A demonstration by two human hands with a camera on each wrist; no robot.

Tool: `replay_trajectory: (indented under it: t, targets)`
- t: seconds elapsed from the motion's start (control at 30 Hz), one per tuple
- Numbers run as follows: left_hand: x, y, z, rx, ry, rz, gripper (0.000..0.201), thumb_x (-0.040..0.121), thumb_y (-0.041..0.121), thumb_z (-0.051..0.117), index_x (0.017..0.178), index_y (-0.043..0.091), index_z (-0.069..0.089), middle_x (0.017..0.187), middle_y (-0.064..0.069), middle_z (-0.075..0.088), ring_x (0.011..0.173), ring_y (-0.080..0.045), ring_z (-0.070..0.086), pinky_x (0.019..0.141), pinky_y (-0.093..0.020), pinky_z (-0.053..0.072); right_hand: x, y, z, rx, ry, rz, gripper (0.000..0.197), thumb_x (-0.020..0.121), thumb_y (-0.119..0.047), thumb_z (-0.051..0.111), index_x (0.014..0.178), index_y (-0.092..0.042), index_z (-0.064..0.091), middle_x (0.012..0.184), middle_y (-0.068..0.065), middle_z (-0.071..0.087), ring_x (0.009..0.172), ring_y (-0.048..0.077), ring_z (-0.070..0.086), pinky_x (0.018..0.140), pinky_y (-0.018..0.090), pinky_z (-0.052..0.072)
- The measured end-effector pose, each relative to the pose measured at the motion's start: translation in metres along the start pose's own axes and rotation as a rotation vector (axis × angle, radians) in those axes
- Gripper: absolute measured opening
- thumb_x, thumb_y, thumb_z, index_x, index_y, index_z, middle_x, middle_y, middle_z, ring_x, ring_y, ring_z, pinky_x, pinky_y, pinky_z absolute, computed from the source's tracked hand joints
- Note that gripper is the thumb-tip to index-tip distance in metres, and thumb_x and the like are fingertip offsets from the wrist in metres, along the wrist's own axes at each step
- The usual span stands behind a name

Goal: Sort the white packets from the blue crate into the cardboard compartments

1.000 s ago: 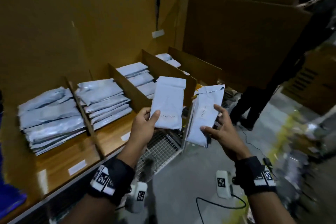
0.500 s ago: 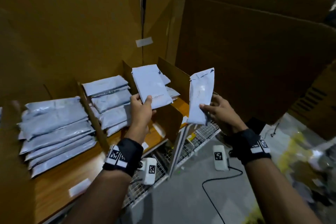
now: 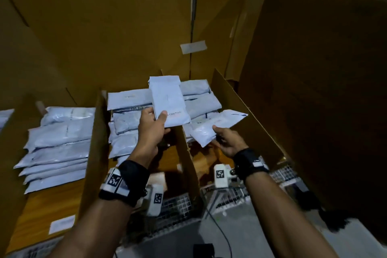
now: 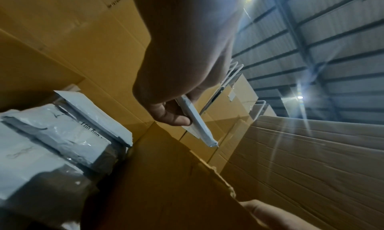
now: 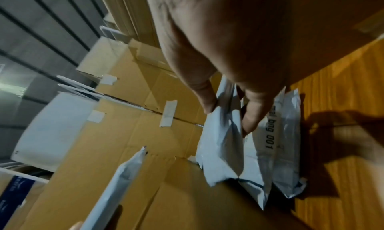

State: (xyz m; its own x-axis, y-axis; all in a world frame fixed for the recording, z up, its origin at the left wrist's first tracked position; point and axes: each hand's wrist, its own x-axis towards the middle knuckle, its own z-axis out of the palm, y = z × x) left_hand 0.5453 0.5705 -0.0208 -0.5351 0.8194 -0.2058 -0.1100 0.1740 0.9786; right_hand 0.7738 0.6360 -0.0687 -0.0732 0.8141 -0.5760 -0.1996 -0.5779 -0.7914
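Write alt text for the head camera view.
Two bare hands each hold a flat white plastic packet: the left hand grips one upright, the right hand lowers another into the rightmost brown cardboard compartment. Stacks of white packets fill the compartments to the left.

left hand (image 3: 151, 130) pinching, right hand (image 3: 227, 141) gripping

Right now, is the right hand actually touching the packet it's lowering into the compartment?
Touching. The right wrist view shows the right hand pinching the white packet between thumb and fingers.
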Motion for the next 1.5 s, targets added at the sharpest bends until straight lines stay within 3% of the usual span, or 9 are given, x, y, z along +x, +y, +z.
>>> replay_trajectory:
  t: [0.13,0.23,0.33,0.53,0.77,1.0,1.2,1.33,1.5]
  targets:
    - [0.009,0.001,0.015,0.008,0.098,-0.005,0.031,0.105,0.027,0.066,0.13,0.027,0.048,0.135,-0.002,0.066,0.116,-0.022,0.069,0.087,-0.042,0.065,0.063,-0.004,0.011,0.055,-0.015,0.054,0.029,0.097,-0.013,0.077,0.123,-0.004,0.069,0.124,0.015,0.073,0.117,0.03,0.068,0.092,0.041,0.06]
    - [0.011,0.001,0.021,0.015,0.158,-0.022,0.034,0.105,0.027,0.066,0.133,0.03,0.047,0.138,-0.002,0.064,0.119,-0.024,0.068,0.091,-0.046,0.064,0.091,-0.006,0.02,0.037,0.015,0.081,0.021,0.095,-0.013,0.079,0.109,0.0,0.07,0.097,0.015,0.065,0.089,0.027,0.062,0.091,0.041,0.062]
    - [0.011,0.0,0.025,0.034,0.204,-0.03,0.035,0.105,0.026,0.066,0.134,0.031,0.047,0.138,-0.001,0.064,0.119,-0.024,0.068,0.091,-0.047,0.064,0.121,-0.003,0.028,-0.033,0.03,0.103,0.03,0.1,-0.015,0.073,0.076,-0.01,0.056,0.064,0.01,0.048,0.043,0.018,0.044,0.04,0.023,0.042]
    - [0.013,-0.002,0.027,0.091,0.226,-0.001,0.03,0.106,0.025,0.065,0.131,0.028,0.048,0.134,-0.003,0.067,0.114,-0.024,0.07,0.089,-0.05,0.065,0.183,0.026,0.025,-0.275,0.021,0.077,0.048,0.097,-0.035,0.072,0.065,-0.011,0.045,0.048,0.01,0.045,0.042,0.019,0.041,0.052,0.038,0.034]
    - [0.015,-0.003,0.025,0.126,0.213,0.006,0.03,0.106,0.026,0.064,0.132,0.028,0.048,0.132,-0.001,0.066,0.114,-0.023,0.069,0.085,-0.042,0.065,0.175,0.018,0.014,-0.671,0.002,-0.032,0.054,0.078,-0.058,0.081,0.084,-0.004,0.076,0.09,0.013,0.079,0.095,0.034,0.075,0.094,0.048,0.061]
    - [0.012,0.004,0.018,0.109,0.095,0.06,0.031,0.108,0.022,0.061,0.135,0.027,0.047,0.13,0.001,0.066,0.114,-0.02,0.068,0.078,-0.031,0.064,0.075,-0.048,0.024,-0.431,-0.096,-0.312,0.026,0.094,-0.024,0.08,0.092,-0.001,0.067,0.074,0.008,0.074,0.062,0.022,0.07,0.065,0.035,0.06]
    - [0.002,0.016,0.028,0.145,-0.047,0.127,0.021,0.112,0.023,0.052,0.132,0.028,0.05,0.128,-0.001,0.068,0.109,-0.016,0.069,0.091,-0.041,0.062,0.007,-0.097,0.044,-0.429,-0.382,-0.495,0.038,0.099,-0.032,0.074,0.132,-0.02,0.061,0.117,0.004,0.075,0.105,0.019,0.076,0.09,0.038,0.063]
    - [-0.008,0.022,0.029,0.104,-0.175,0.159,0.027,0.111,0.022,0.053,0.138,0.02,0.051,0.129,-0.005,0.07,0.111,-0.018,0.071,0.071,-0.019,0.058,-0.018,-0.099,0.054,-0.499,-0.306,-0.552,0.045,0.099,-0.015,0.073,0.138,-0.023,0.052,0.116,0.004,0.071,0.109,0.02,0.073,0.086,0.041,0.065]
    - [-0.015,0.018,0.023,0.101,-0.317,0.162,0.023,0.106,0.017,0.063,0.128,0.02,0.054,0.12,-0.005,0.078,0.101,-0.016,0.078,0.08,-0.029,0.061,-0.033,-0.088,0.051,-0.636,-0.148,-0.667,0.05,0.099,-0.02,0.073,0.143,-0.026,0.049,0.13,-0.004,0.065,0.109,0.016,0.069,0.085,0.038,0.064]
